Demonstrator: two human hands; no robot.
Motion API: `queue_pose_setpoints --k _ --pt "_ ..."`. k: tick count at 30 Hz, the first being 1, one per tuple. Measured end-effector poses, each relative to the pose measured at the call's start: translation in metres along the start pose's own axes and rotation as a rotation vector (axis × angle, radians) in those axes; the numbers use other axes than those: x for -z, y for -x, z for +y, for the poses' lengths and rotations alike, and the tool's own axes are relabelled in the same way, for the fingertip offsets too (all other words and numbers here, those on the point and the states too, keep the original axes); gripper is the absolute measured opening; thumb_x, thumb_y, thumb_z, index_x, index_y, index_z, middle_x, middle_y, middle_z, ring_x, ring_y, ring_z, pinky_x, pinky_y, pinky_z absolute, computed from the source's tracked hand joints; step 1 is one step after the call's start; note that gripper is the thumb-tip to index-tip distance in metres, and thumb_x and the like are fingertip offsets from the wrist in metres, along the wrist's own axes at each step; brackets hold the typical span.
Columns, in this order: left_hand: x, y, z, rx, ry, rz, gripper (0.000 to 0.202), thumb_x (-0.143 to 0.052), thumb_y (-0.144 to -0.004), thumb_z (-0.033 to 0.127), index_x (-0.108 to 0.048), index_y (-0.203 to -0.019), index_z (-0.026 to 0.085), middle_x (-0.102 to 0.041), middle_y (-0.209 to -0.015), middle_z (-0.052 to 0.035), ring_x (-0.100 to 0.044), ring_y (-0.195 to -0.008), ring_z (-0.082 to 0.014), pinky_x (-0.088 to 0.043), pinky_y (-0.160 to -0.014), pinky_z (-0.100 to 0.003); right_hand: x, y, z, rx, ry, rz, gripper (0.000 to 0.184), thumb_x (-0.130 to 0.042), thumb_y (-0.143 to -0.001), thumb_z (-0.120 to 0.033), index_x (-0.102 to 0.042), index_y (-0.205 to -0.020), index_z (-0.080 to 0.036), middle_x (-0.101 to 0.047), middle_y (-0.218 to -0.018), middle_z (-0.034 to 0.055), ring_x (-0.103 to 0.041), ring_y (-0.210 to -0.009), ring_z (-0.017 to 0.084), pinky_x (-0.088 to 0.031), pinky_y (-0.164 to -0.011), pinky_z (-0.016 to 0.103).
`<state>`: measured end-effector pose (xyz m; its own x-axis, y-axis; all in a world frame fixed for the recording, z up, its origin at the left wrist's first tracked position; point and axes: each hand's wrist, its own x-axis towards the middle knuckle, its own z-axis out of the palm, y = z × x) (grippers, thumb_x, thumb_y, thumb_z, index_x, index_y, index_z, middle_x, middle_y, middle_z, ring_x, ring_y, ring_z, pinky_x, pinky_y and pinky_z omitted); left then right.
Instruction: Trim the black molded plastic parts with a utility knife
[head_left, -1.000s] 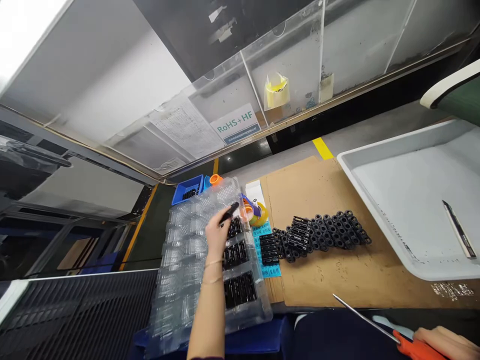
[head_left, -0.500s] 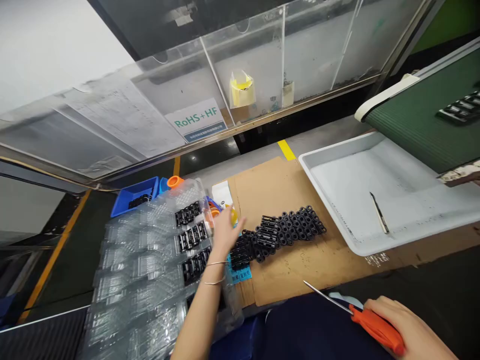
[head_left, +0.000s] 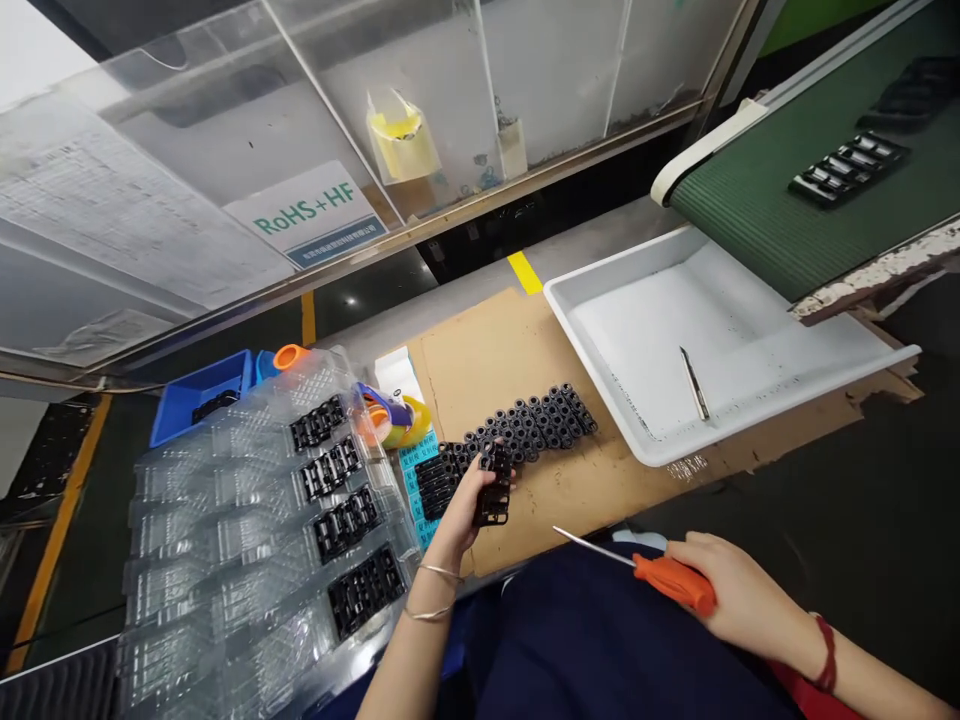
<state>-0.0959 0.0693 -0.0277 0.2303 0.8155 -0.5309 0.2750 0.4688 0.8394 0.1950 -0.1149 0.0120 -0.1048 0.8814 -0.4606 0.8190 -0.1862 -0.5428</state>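
Observation:
My left hand (head_left: 466, 500) grips a black plastic part (head_left: 494, 487) lifted just off the brown cardboard sheet (head_left: 510, 350), beside the row of black plastic parts (head_left: 536, 420) lying there. My right hand (head_left: 739, 596) is closed round the orange handle of a screwdriver (head_left: 660, 577), low at the right over my dark lap, its thin shaft pointing left. To the left lies a stack of clear blister trays (head_left: 225, 530); several pockets in one column hold black parts (head_left: 346, 523).
A white tray (head_left: 577, 320) with a thin metal tool (head_left: 695, 383) sits right of the cardboard. A green conveyor belt (head_left: 772, 210) carries black parts at the upper right. Tape rolls (head_left: 397, 420), a blue bin (head_left: 196, 395) and a clear acrylic guard with a RoHS+HF sign (head_left: 307, 215) stand behind.
My left hand left the blister tray, crossed right to the cardboard and took hold of a black part. My right hand with the screwdriver came further into view. The camera swung right.

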Motion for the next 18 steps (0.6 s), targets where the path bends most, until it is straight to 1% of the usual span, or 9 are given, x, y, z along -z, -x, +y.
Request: queue_pose_setpoints --k 2,4,8,11,13,14,16,18 --pt "-0.003 0.014 -0.009 0.099 0.093 -0.037 0.067 -0.054 -0.081 0.044 -0.052 -0.142 0.017 -0.074 -0.107 -0.0115 -0.070 -0.098 -0.0256 -0.053 -0.086 -0.037 0.001 0.001 -0.001 0.002 -0.007 -0.028 0.015 -0.062 -0.081 -0.027 -0.066 -0.067 -0.023 -0.066 -0.067 0.0046 -0.064 -0.064 0.023 -0.041 -0.059 0.031" --pt "-0.005 0.025 -0.015 0.181 0.147 -0.049 0.069 -0.062 -0.079 0.048 -0.055 -0.140 0.018 -0.075 -0.099 -0.0096 -0.070 -0.087 -0.0219 -0.052 -0.079 -0.032 -0.001 0.002 -0.001 0.004 -0.014 -0.047 0.015 -0.066 -0.078 -0.026 -0.063 -0.063 -0.024 -0.066 -0.064 0.0032 -0.064 -0.063 0.023 -0.038 -0.058 0.029" --pt "-0.006 0.037 -0.020 0.279 0.169 -0.037 0.065 -0.079 -0.071 0.053 -0.066 -0.126 0.021 -0.074 -0.093 -0.0050 -0.066 -0.079 -0.0173 -0.048 -0.069 -0.026 -0.004 -0.001 0.005 0.001 0.002 -0.091 0.021 -0.065 -0.077 -0.023 -0.058 -0.057 -0.023 -0.065 -0.058 0.0023 -0.063 -0.057 0.022 -0.032 -0.055 0.029" --pt "-0.006 0.040 -0.025 0.305 0.156 0.002 0.051 -0.086 -0.066 0.049 -0.073 -0.106 0.019 -0.073 -0.087 -0.0026 -0.065 -0.078 -0.0170 -0.047 -0.070 -0.025 -0.002 -0.006 0.009 0.006 0.030 -0.109 0.017 -0.063 -0.077 -0.023 -0.061 -0.060 -0.023 -0.066 -0.059 0.0041 -0.063 -0.057 0.024 -0.032 -0.054 0.029" --pt "-0.004 0.041 -0.029 0.308 0.154 0.040 0.039 -0.084 -0.072 0.047 -0.072 -0.093 0.017 -0.072 -0.083 -0.0020 -0.065 -0.077 -0.0170 -0.049 -0.072 -0.027 0.001 -0.008 0.010 0.029 0.038 -0.113 0.011 -0.062 -0.077 -0.020 -0.066 -0.067 -0.023 -0.067 -0.065 0.0052 -0.065 -0.062 0.025 -0.036 -0.057 0.030" --pt "-0.003 0.041 -0.031 0.307 0.158 0.059 0.034 -0.081 -0.077 0.046 -0.071 -0.091 0.016 -0.072 -0.083 -0.0018 -0.065 -0.077 -0.0169 -0.051 -0.074 -0.029 0.002 -0.008 0.011 0.047 0.037 -0.117 0.010 -0.061 -0.076 -0.018 -0.068 -0.070 -0.024 -0.068 -0.067 0.0051 -0.066 -0.065 0.026 -0.039 -0.059 0.030" --pt "-0.001 0.040 -0.034 0.303 0.175 0.091 0.027 -0.072 -0.088 0.042 -0.069 -0.096 0.015 -0.071 -0.088 -0.0021 -0.066 -0.080 -0.0168 -0.054 -0.078 -0.033 0.003 -0.008 0.011 0.090 0.031 -0.132 0.013 -0.061 -0.075 -0.015 -0.069 -0.074 -0.025 -0.068 -0.069 0.0039 -0.067 -0.069 0.026 -0.043 -0.062 0.031" --pt "0.000 0.040 -0.036 0.301 0.197 0.115 0.024 -0.066 -0.094 0.036 -0.067 -0.104 0.015 -0.071 -0.096 -0.0030 -0.067 -0.085 -0.0169 -0.056 -0.083 -0.037 0.002 -0.006 0.010 0.123 0.023 -0.142 0.012 -0.062 -0.074 -0.015 -0.068 -0.072 -0.025 -0.070 -0.069 0.0033 -0.067 -0.070 0.026 -0.046 -0.064 0.033"
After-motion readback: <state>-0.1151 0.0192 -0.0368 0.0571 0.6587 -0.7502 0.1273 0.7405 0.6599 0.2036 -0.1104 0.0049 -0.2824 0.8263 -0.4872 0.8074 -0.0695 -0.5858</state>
